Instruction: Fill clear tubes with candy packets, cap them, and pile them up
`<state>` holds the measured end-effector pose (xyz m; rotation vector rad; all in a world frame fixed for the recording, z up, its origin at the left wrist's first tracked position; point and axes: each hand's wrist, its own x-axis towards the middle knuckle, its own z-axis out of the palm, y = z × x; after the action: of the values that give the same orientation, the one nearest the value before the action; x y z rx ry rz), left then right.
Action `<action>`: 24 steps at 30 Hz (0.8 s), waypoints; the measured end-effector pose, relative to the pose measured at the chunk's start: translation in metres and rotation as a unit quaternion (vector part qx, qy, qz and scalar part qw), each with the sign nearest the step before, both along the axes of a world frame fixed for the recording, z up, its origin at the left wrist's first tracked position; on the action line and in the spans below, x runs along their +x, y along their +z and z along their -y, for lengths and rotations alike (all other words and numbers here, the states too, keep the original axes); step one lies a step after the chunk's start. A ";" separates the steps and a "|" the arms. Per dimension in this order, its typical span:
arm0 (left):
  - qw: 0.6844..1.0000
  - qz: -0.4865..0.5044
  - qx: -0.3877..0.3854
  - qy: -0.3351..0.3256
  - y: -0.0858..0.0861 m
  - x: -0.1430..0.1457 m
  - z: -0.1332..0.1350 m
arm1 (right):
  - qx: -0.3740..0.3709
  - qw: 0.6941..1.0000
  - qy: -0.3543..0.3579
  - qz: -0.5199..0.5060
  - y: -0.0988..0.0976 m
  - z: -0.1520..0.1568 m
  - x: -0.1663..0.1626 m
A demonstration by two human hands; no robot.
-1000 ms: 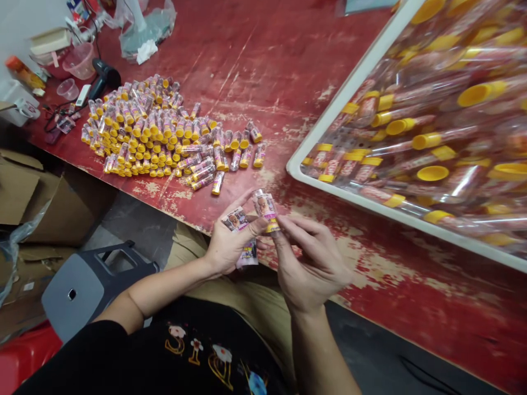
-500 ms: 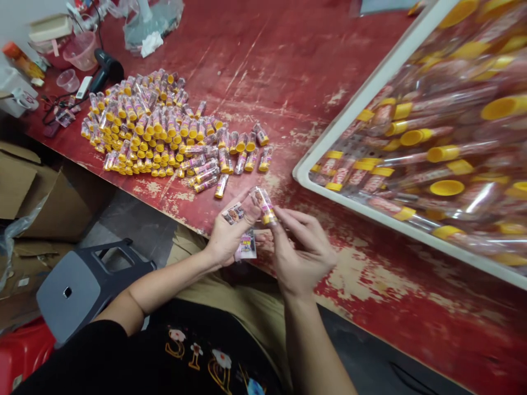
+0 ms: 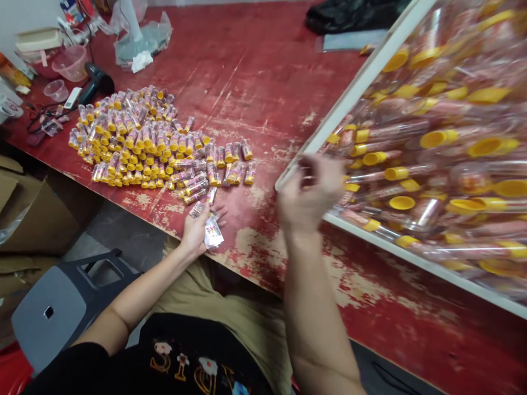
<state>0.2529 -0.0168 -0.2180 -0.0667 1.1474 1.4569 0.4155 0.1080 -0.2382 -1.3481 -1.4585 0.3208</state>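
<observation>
My left hand (image 3: 196, 229) rests at the near edge of the red table (image 3: 255, 82), closed on a small stack of printed label sheets (image 3: 213, 236). A clear little tube (image 3: 198, 209) lies at its fingertips, just below a big pile of labelled tubes with yellow caps (image 3: 144, 142). My right hand (image 3: 308, 195) is raised by the corner of a white-rimmed tray (image 3: 349, 90) full of longer clear tubes with yellow caps (image 3: 411, 164). It is smeared by motion, its fingers curled toward the tray rim.
At the far left stand a black hair dryer (image 3: 95, 83), plastic cups (image 3: 69, 63) and clutter. Crumpled clear plastic (image 3: 140, 41) lies behind the pile. A grey stool (image 3: 61, 302) and cardboard boxes (image 3: 24, 214) sit below the table's left edge.
The hands have come apart. My right hand left the tube and swung right and up to the tray; my left hand dropped to the table by the pile with the labels.
</observation>
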 end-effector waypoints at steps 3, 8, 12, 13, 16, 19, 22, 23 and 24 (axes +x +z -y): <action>1.000 0.008 0.012 -0.020 0.000 0.007 0.006 | -0.073 0.993 -0.085 -0.036 0.006 -0.034 0.037; 0.999 0.030 0.007 -0.037 0.001 0.025 0.013 | -0.059 0.987 -0.049 -0.140 0.013 -0.042 0.053; 0.998 -0.003 0.048 -0.042 -0.002 0.035 0.024 | -0.050 0.968 0.086 -0.232 0.024 0.044 0.052; 0.997 -0.019 0.063 -0.037 -0.002 0.038 0.026 | -0.084 0.956 0.146 -0.239 0.023 0.069 0.046; 0.994 -0.068 0.091 -0.008 0.000 0.048 0.031 | -0.185 0.918 0.251 -0.246 0.015 0.124 0.018; 0.993 -0.083 0.085 -0.007 0.004 0.052 0.034 | -0.208 0.911 0.216 -0.282 0.001 0.143 -0.006; 0.993 -0.092 0.070 -0.031 0.006 0.049 0.038 | -0.203 0.902 0.184 -0.334 -0.007 0.144 -0.011; 0.992 -0.104 0.072 -0.030 0.006 0.047 0.040 | -0.204 0.897 0.190 -0.343 -0.008 0.144 -0.010; 0.990 -0.118 0.077 -0.024 0.006 0.046 0.041 | -0.204 0.895 0.197 -0.345 -0.008 0.145 -0.009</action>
<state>0.2990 -0.0575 -0.2120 0.2445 1.2126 1.5354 0.4068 -0.0366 -0.2460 -1.0629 -1.0588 1.2932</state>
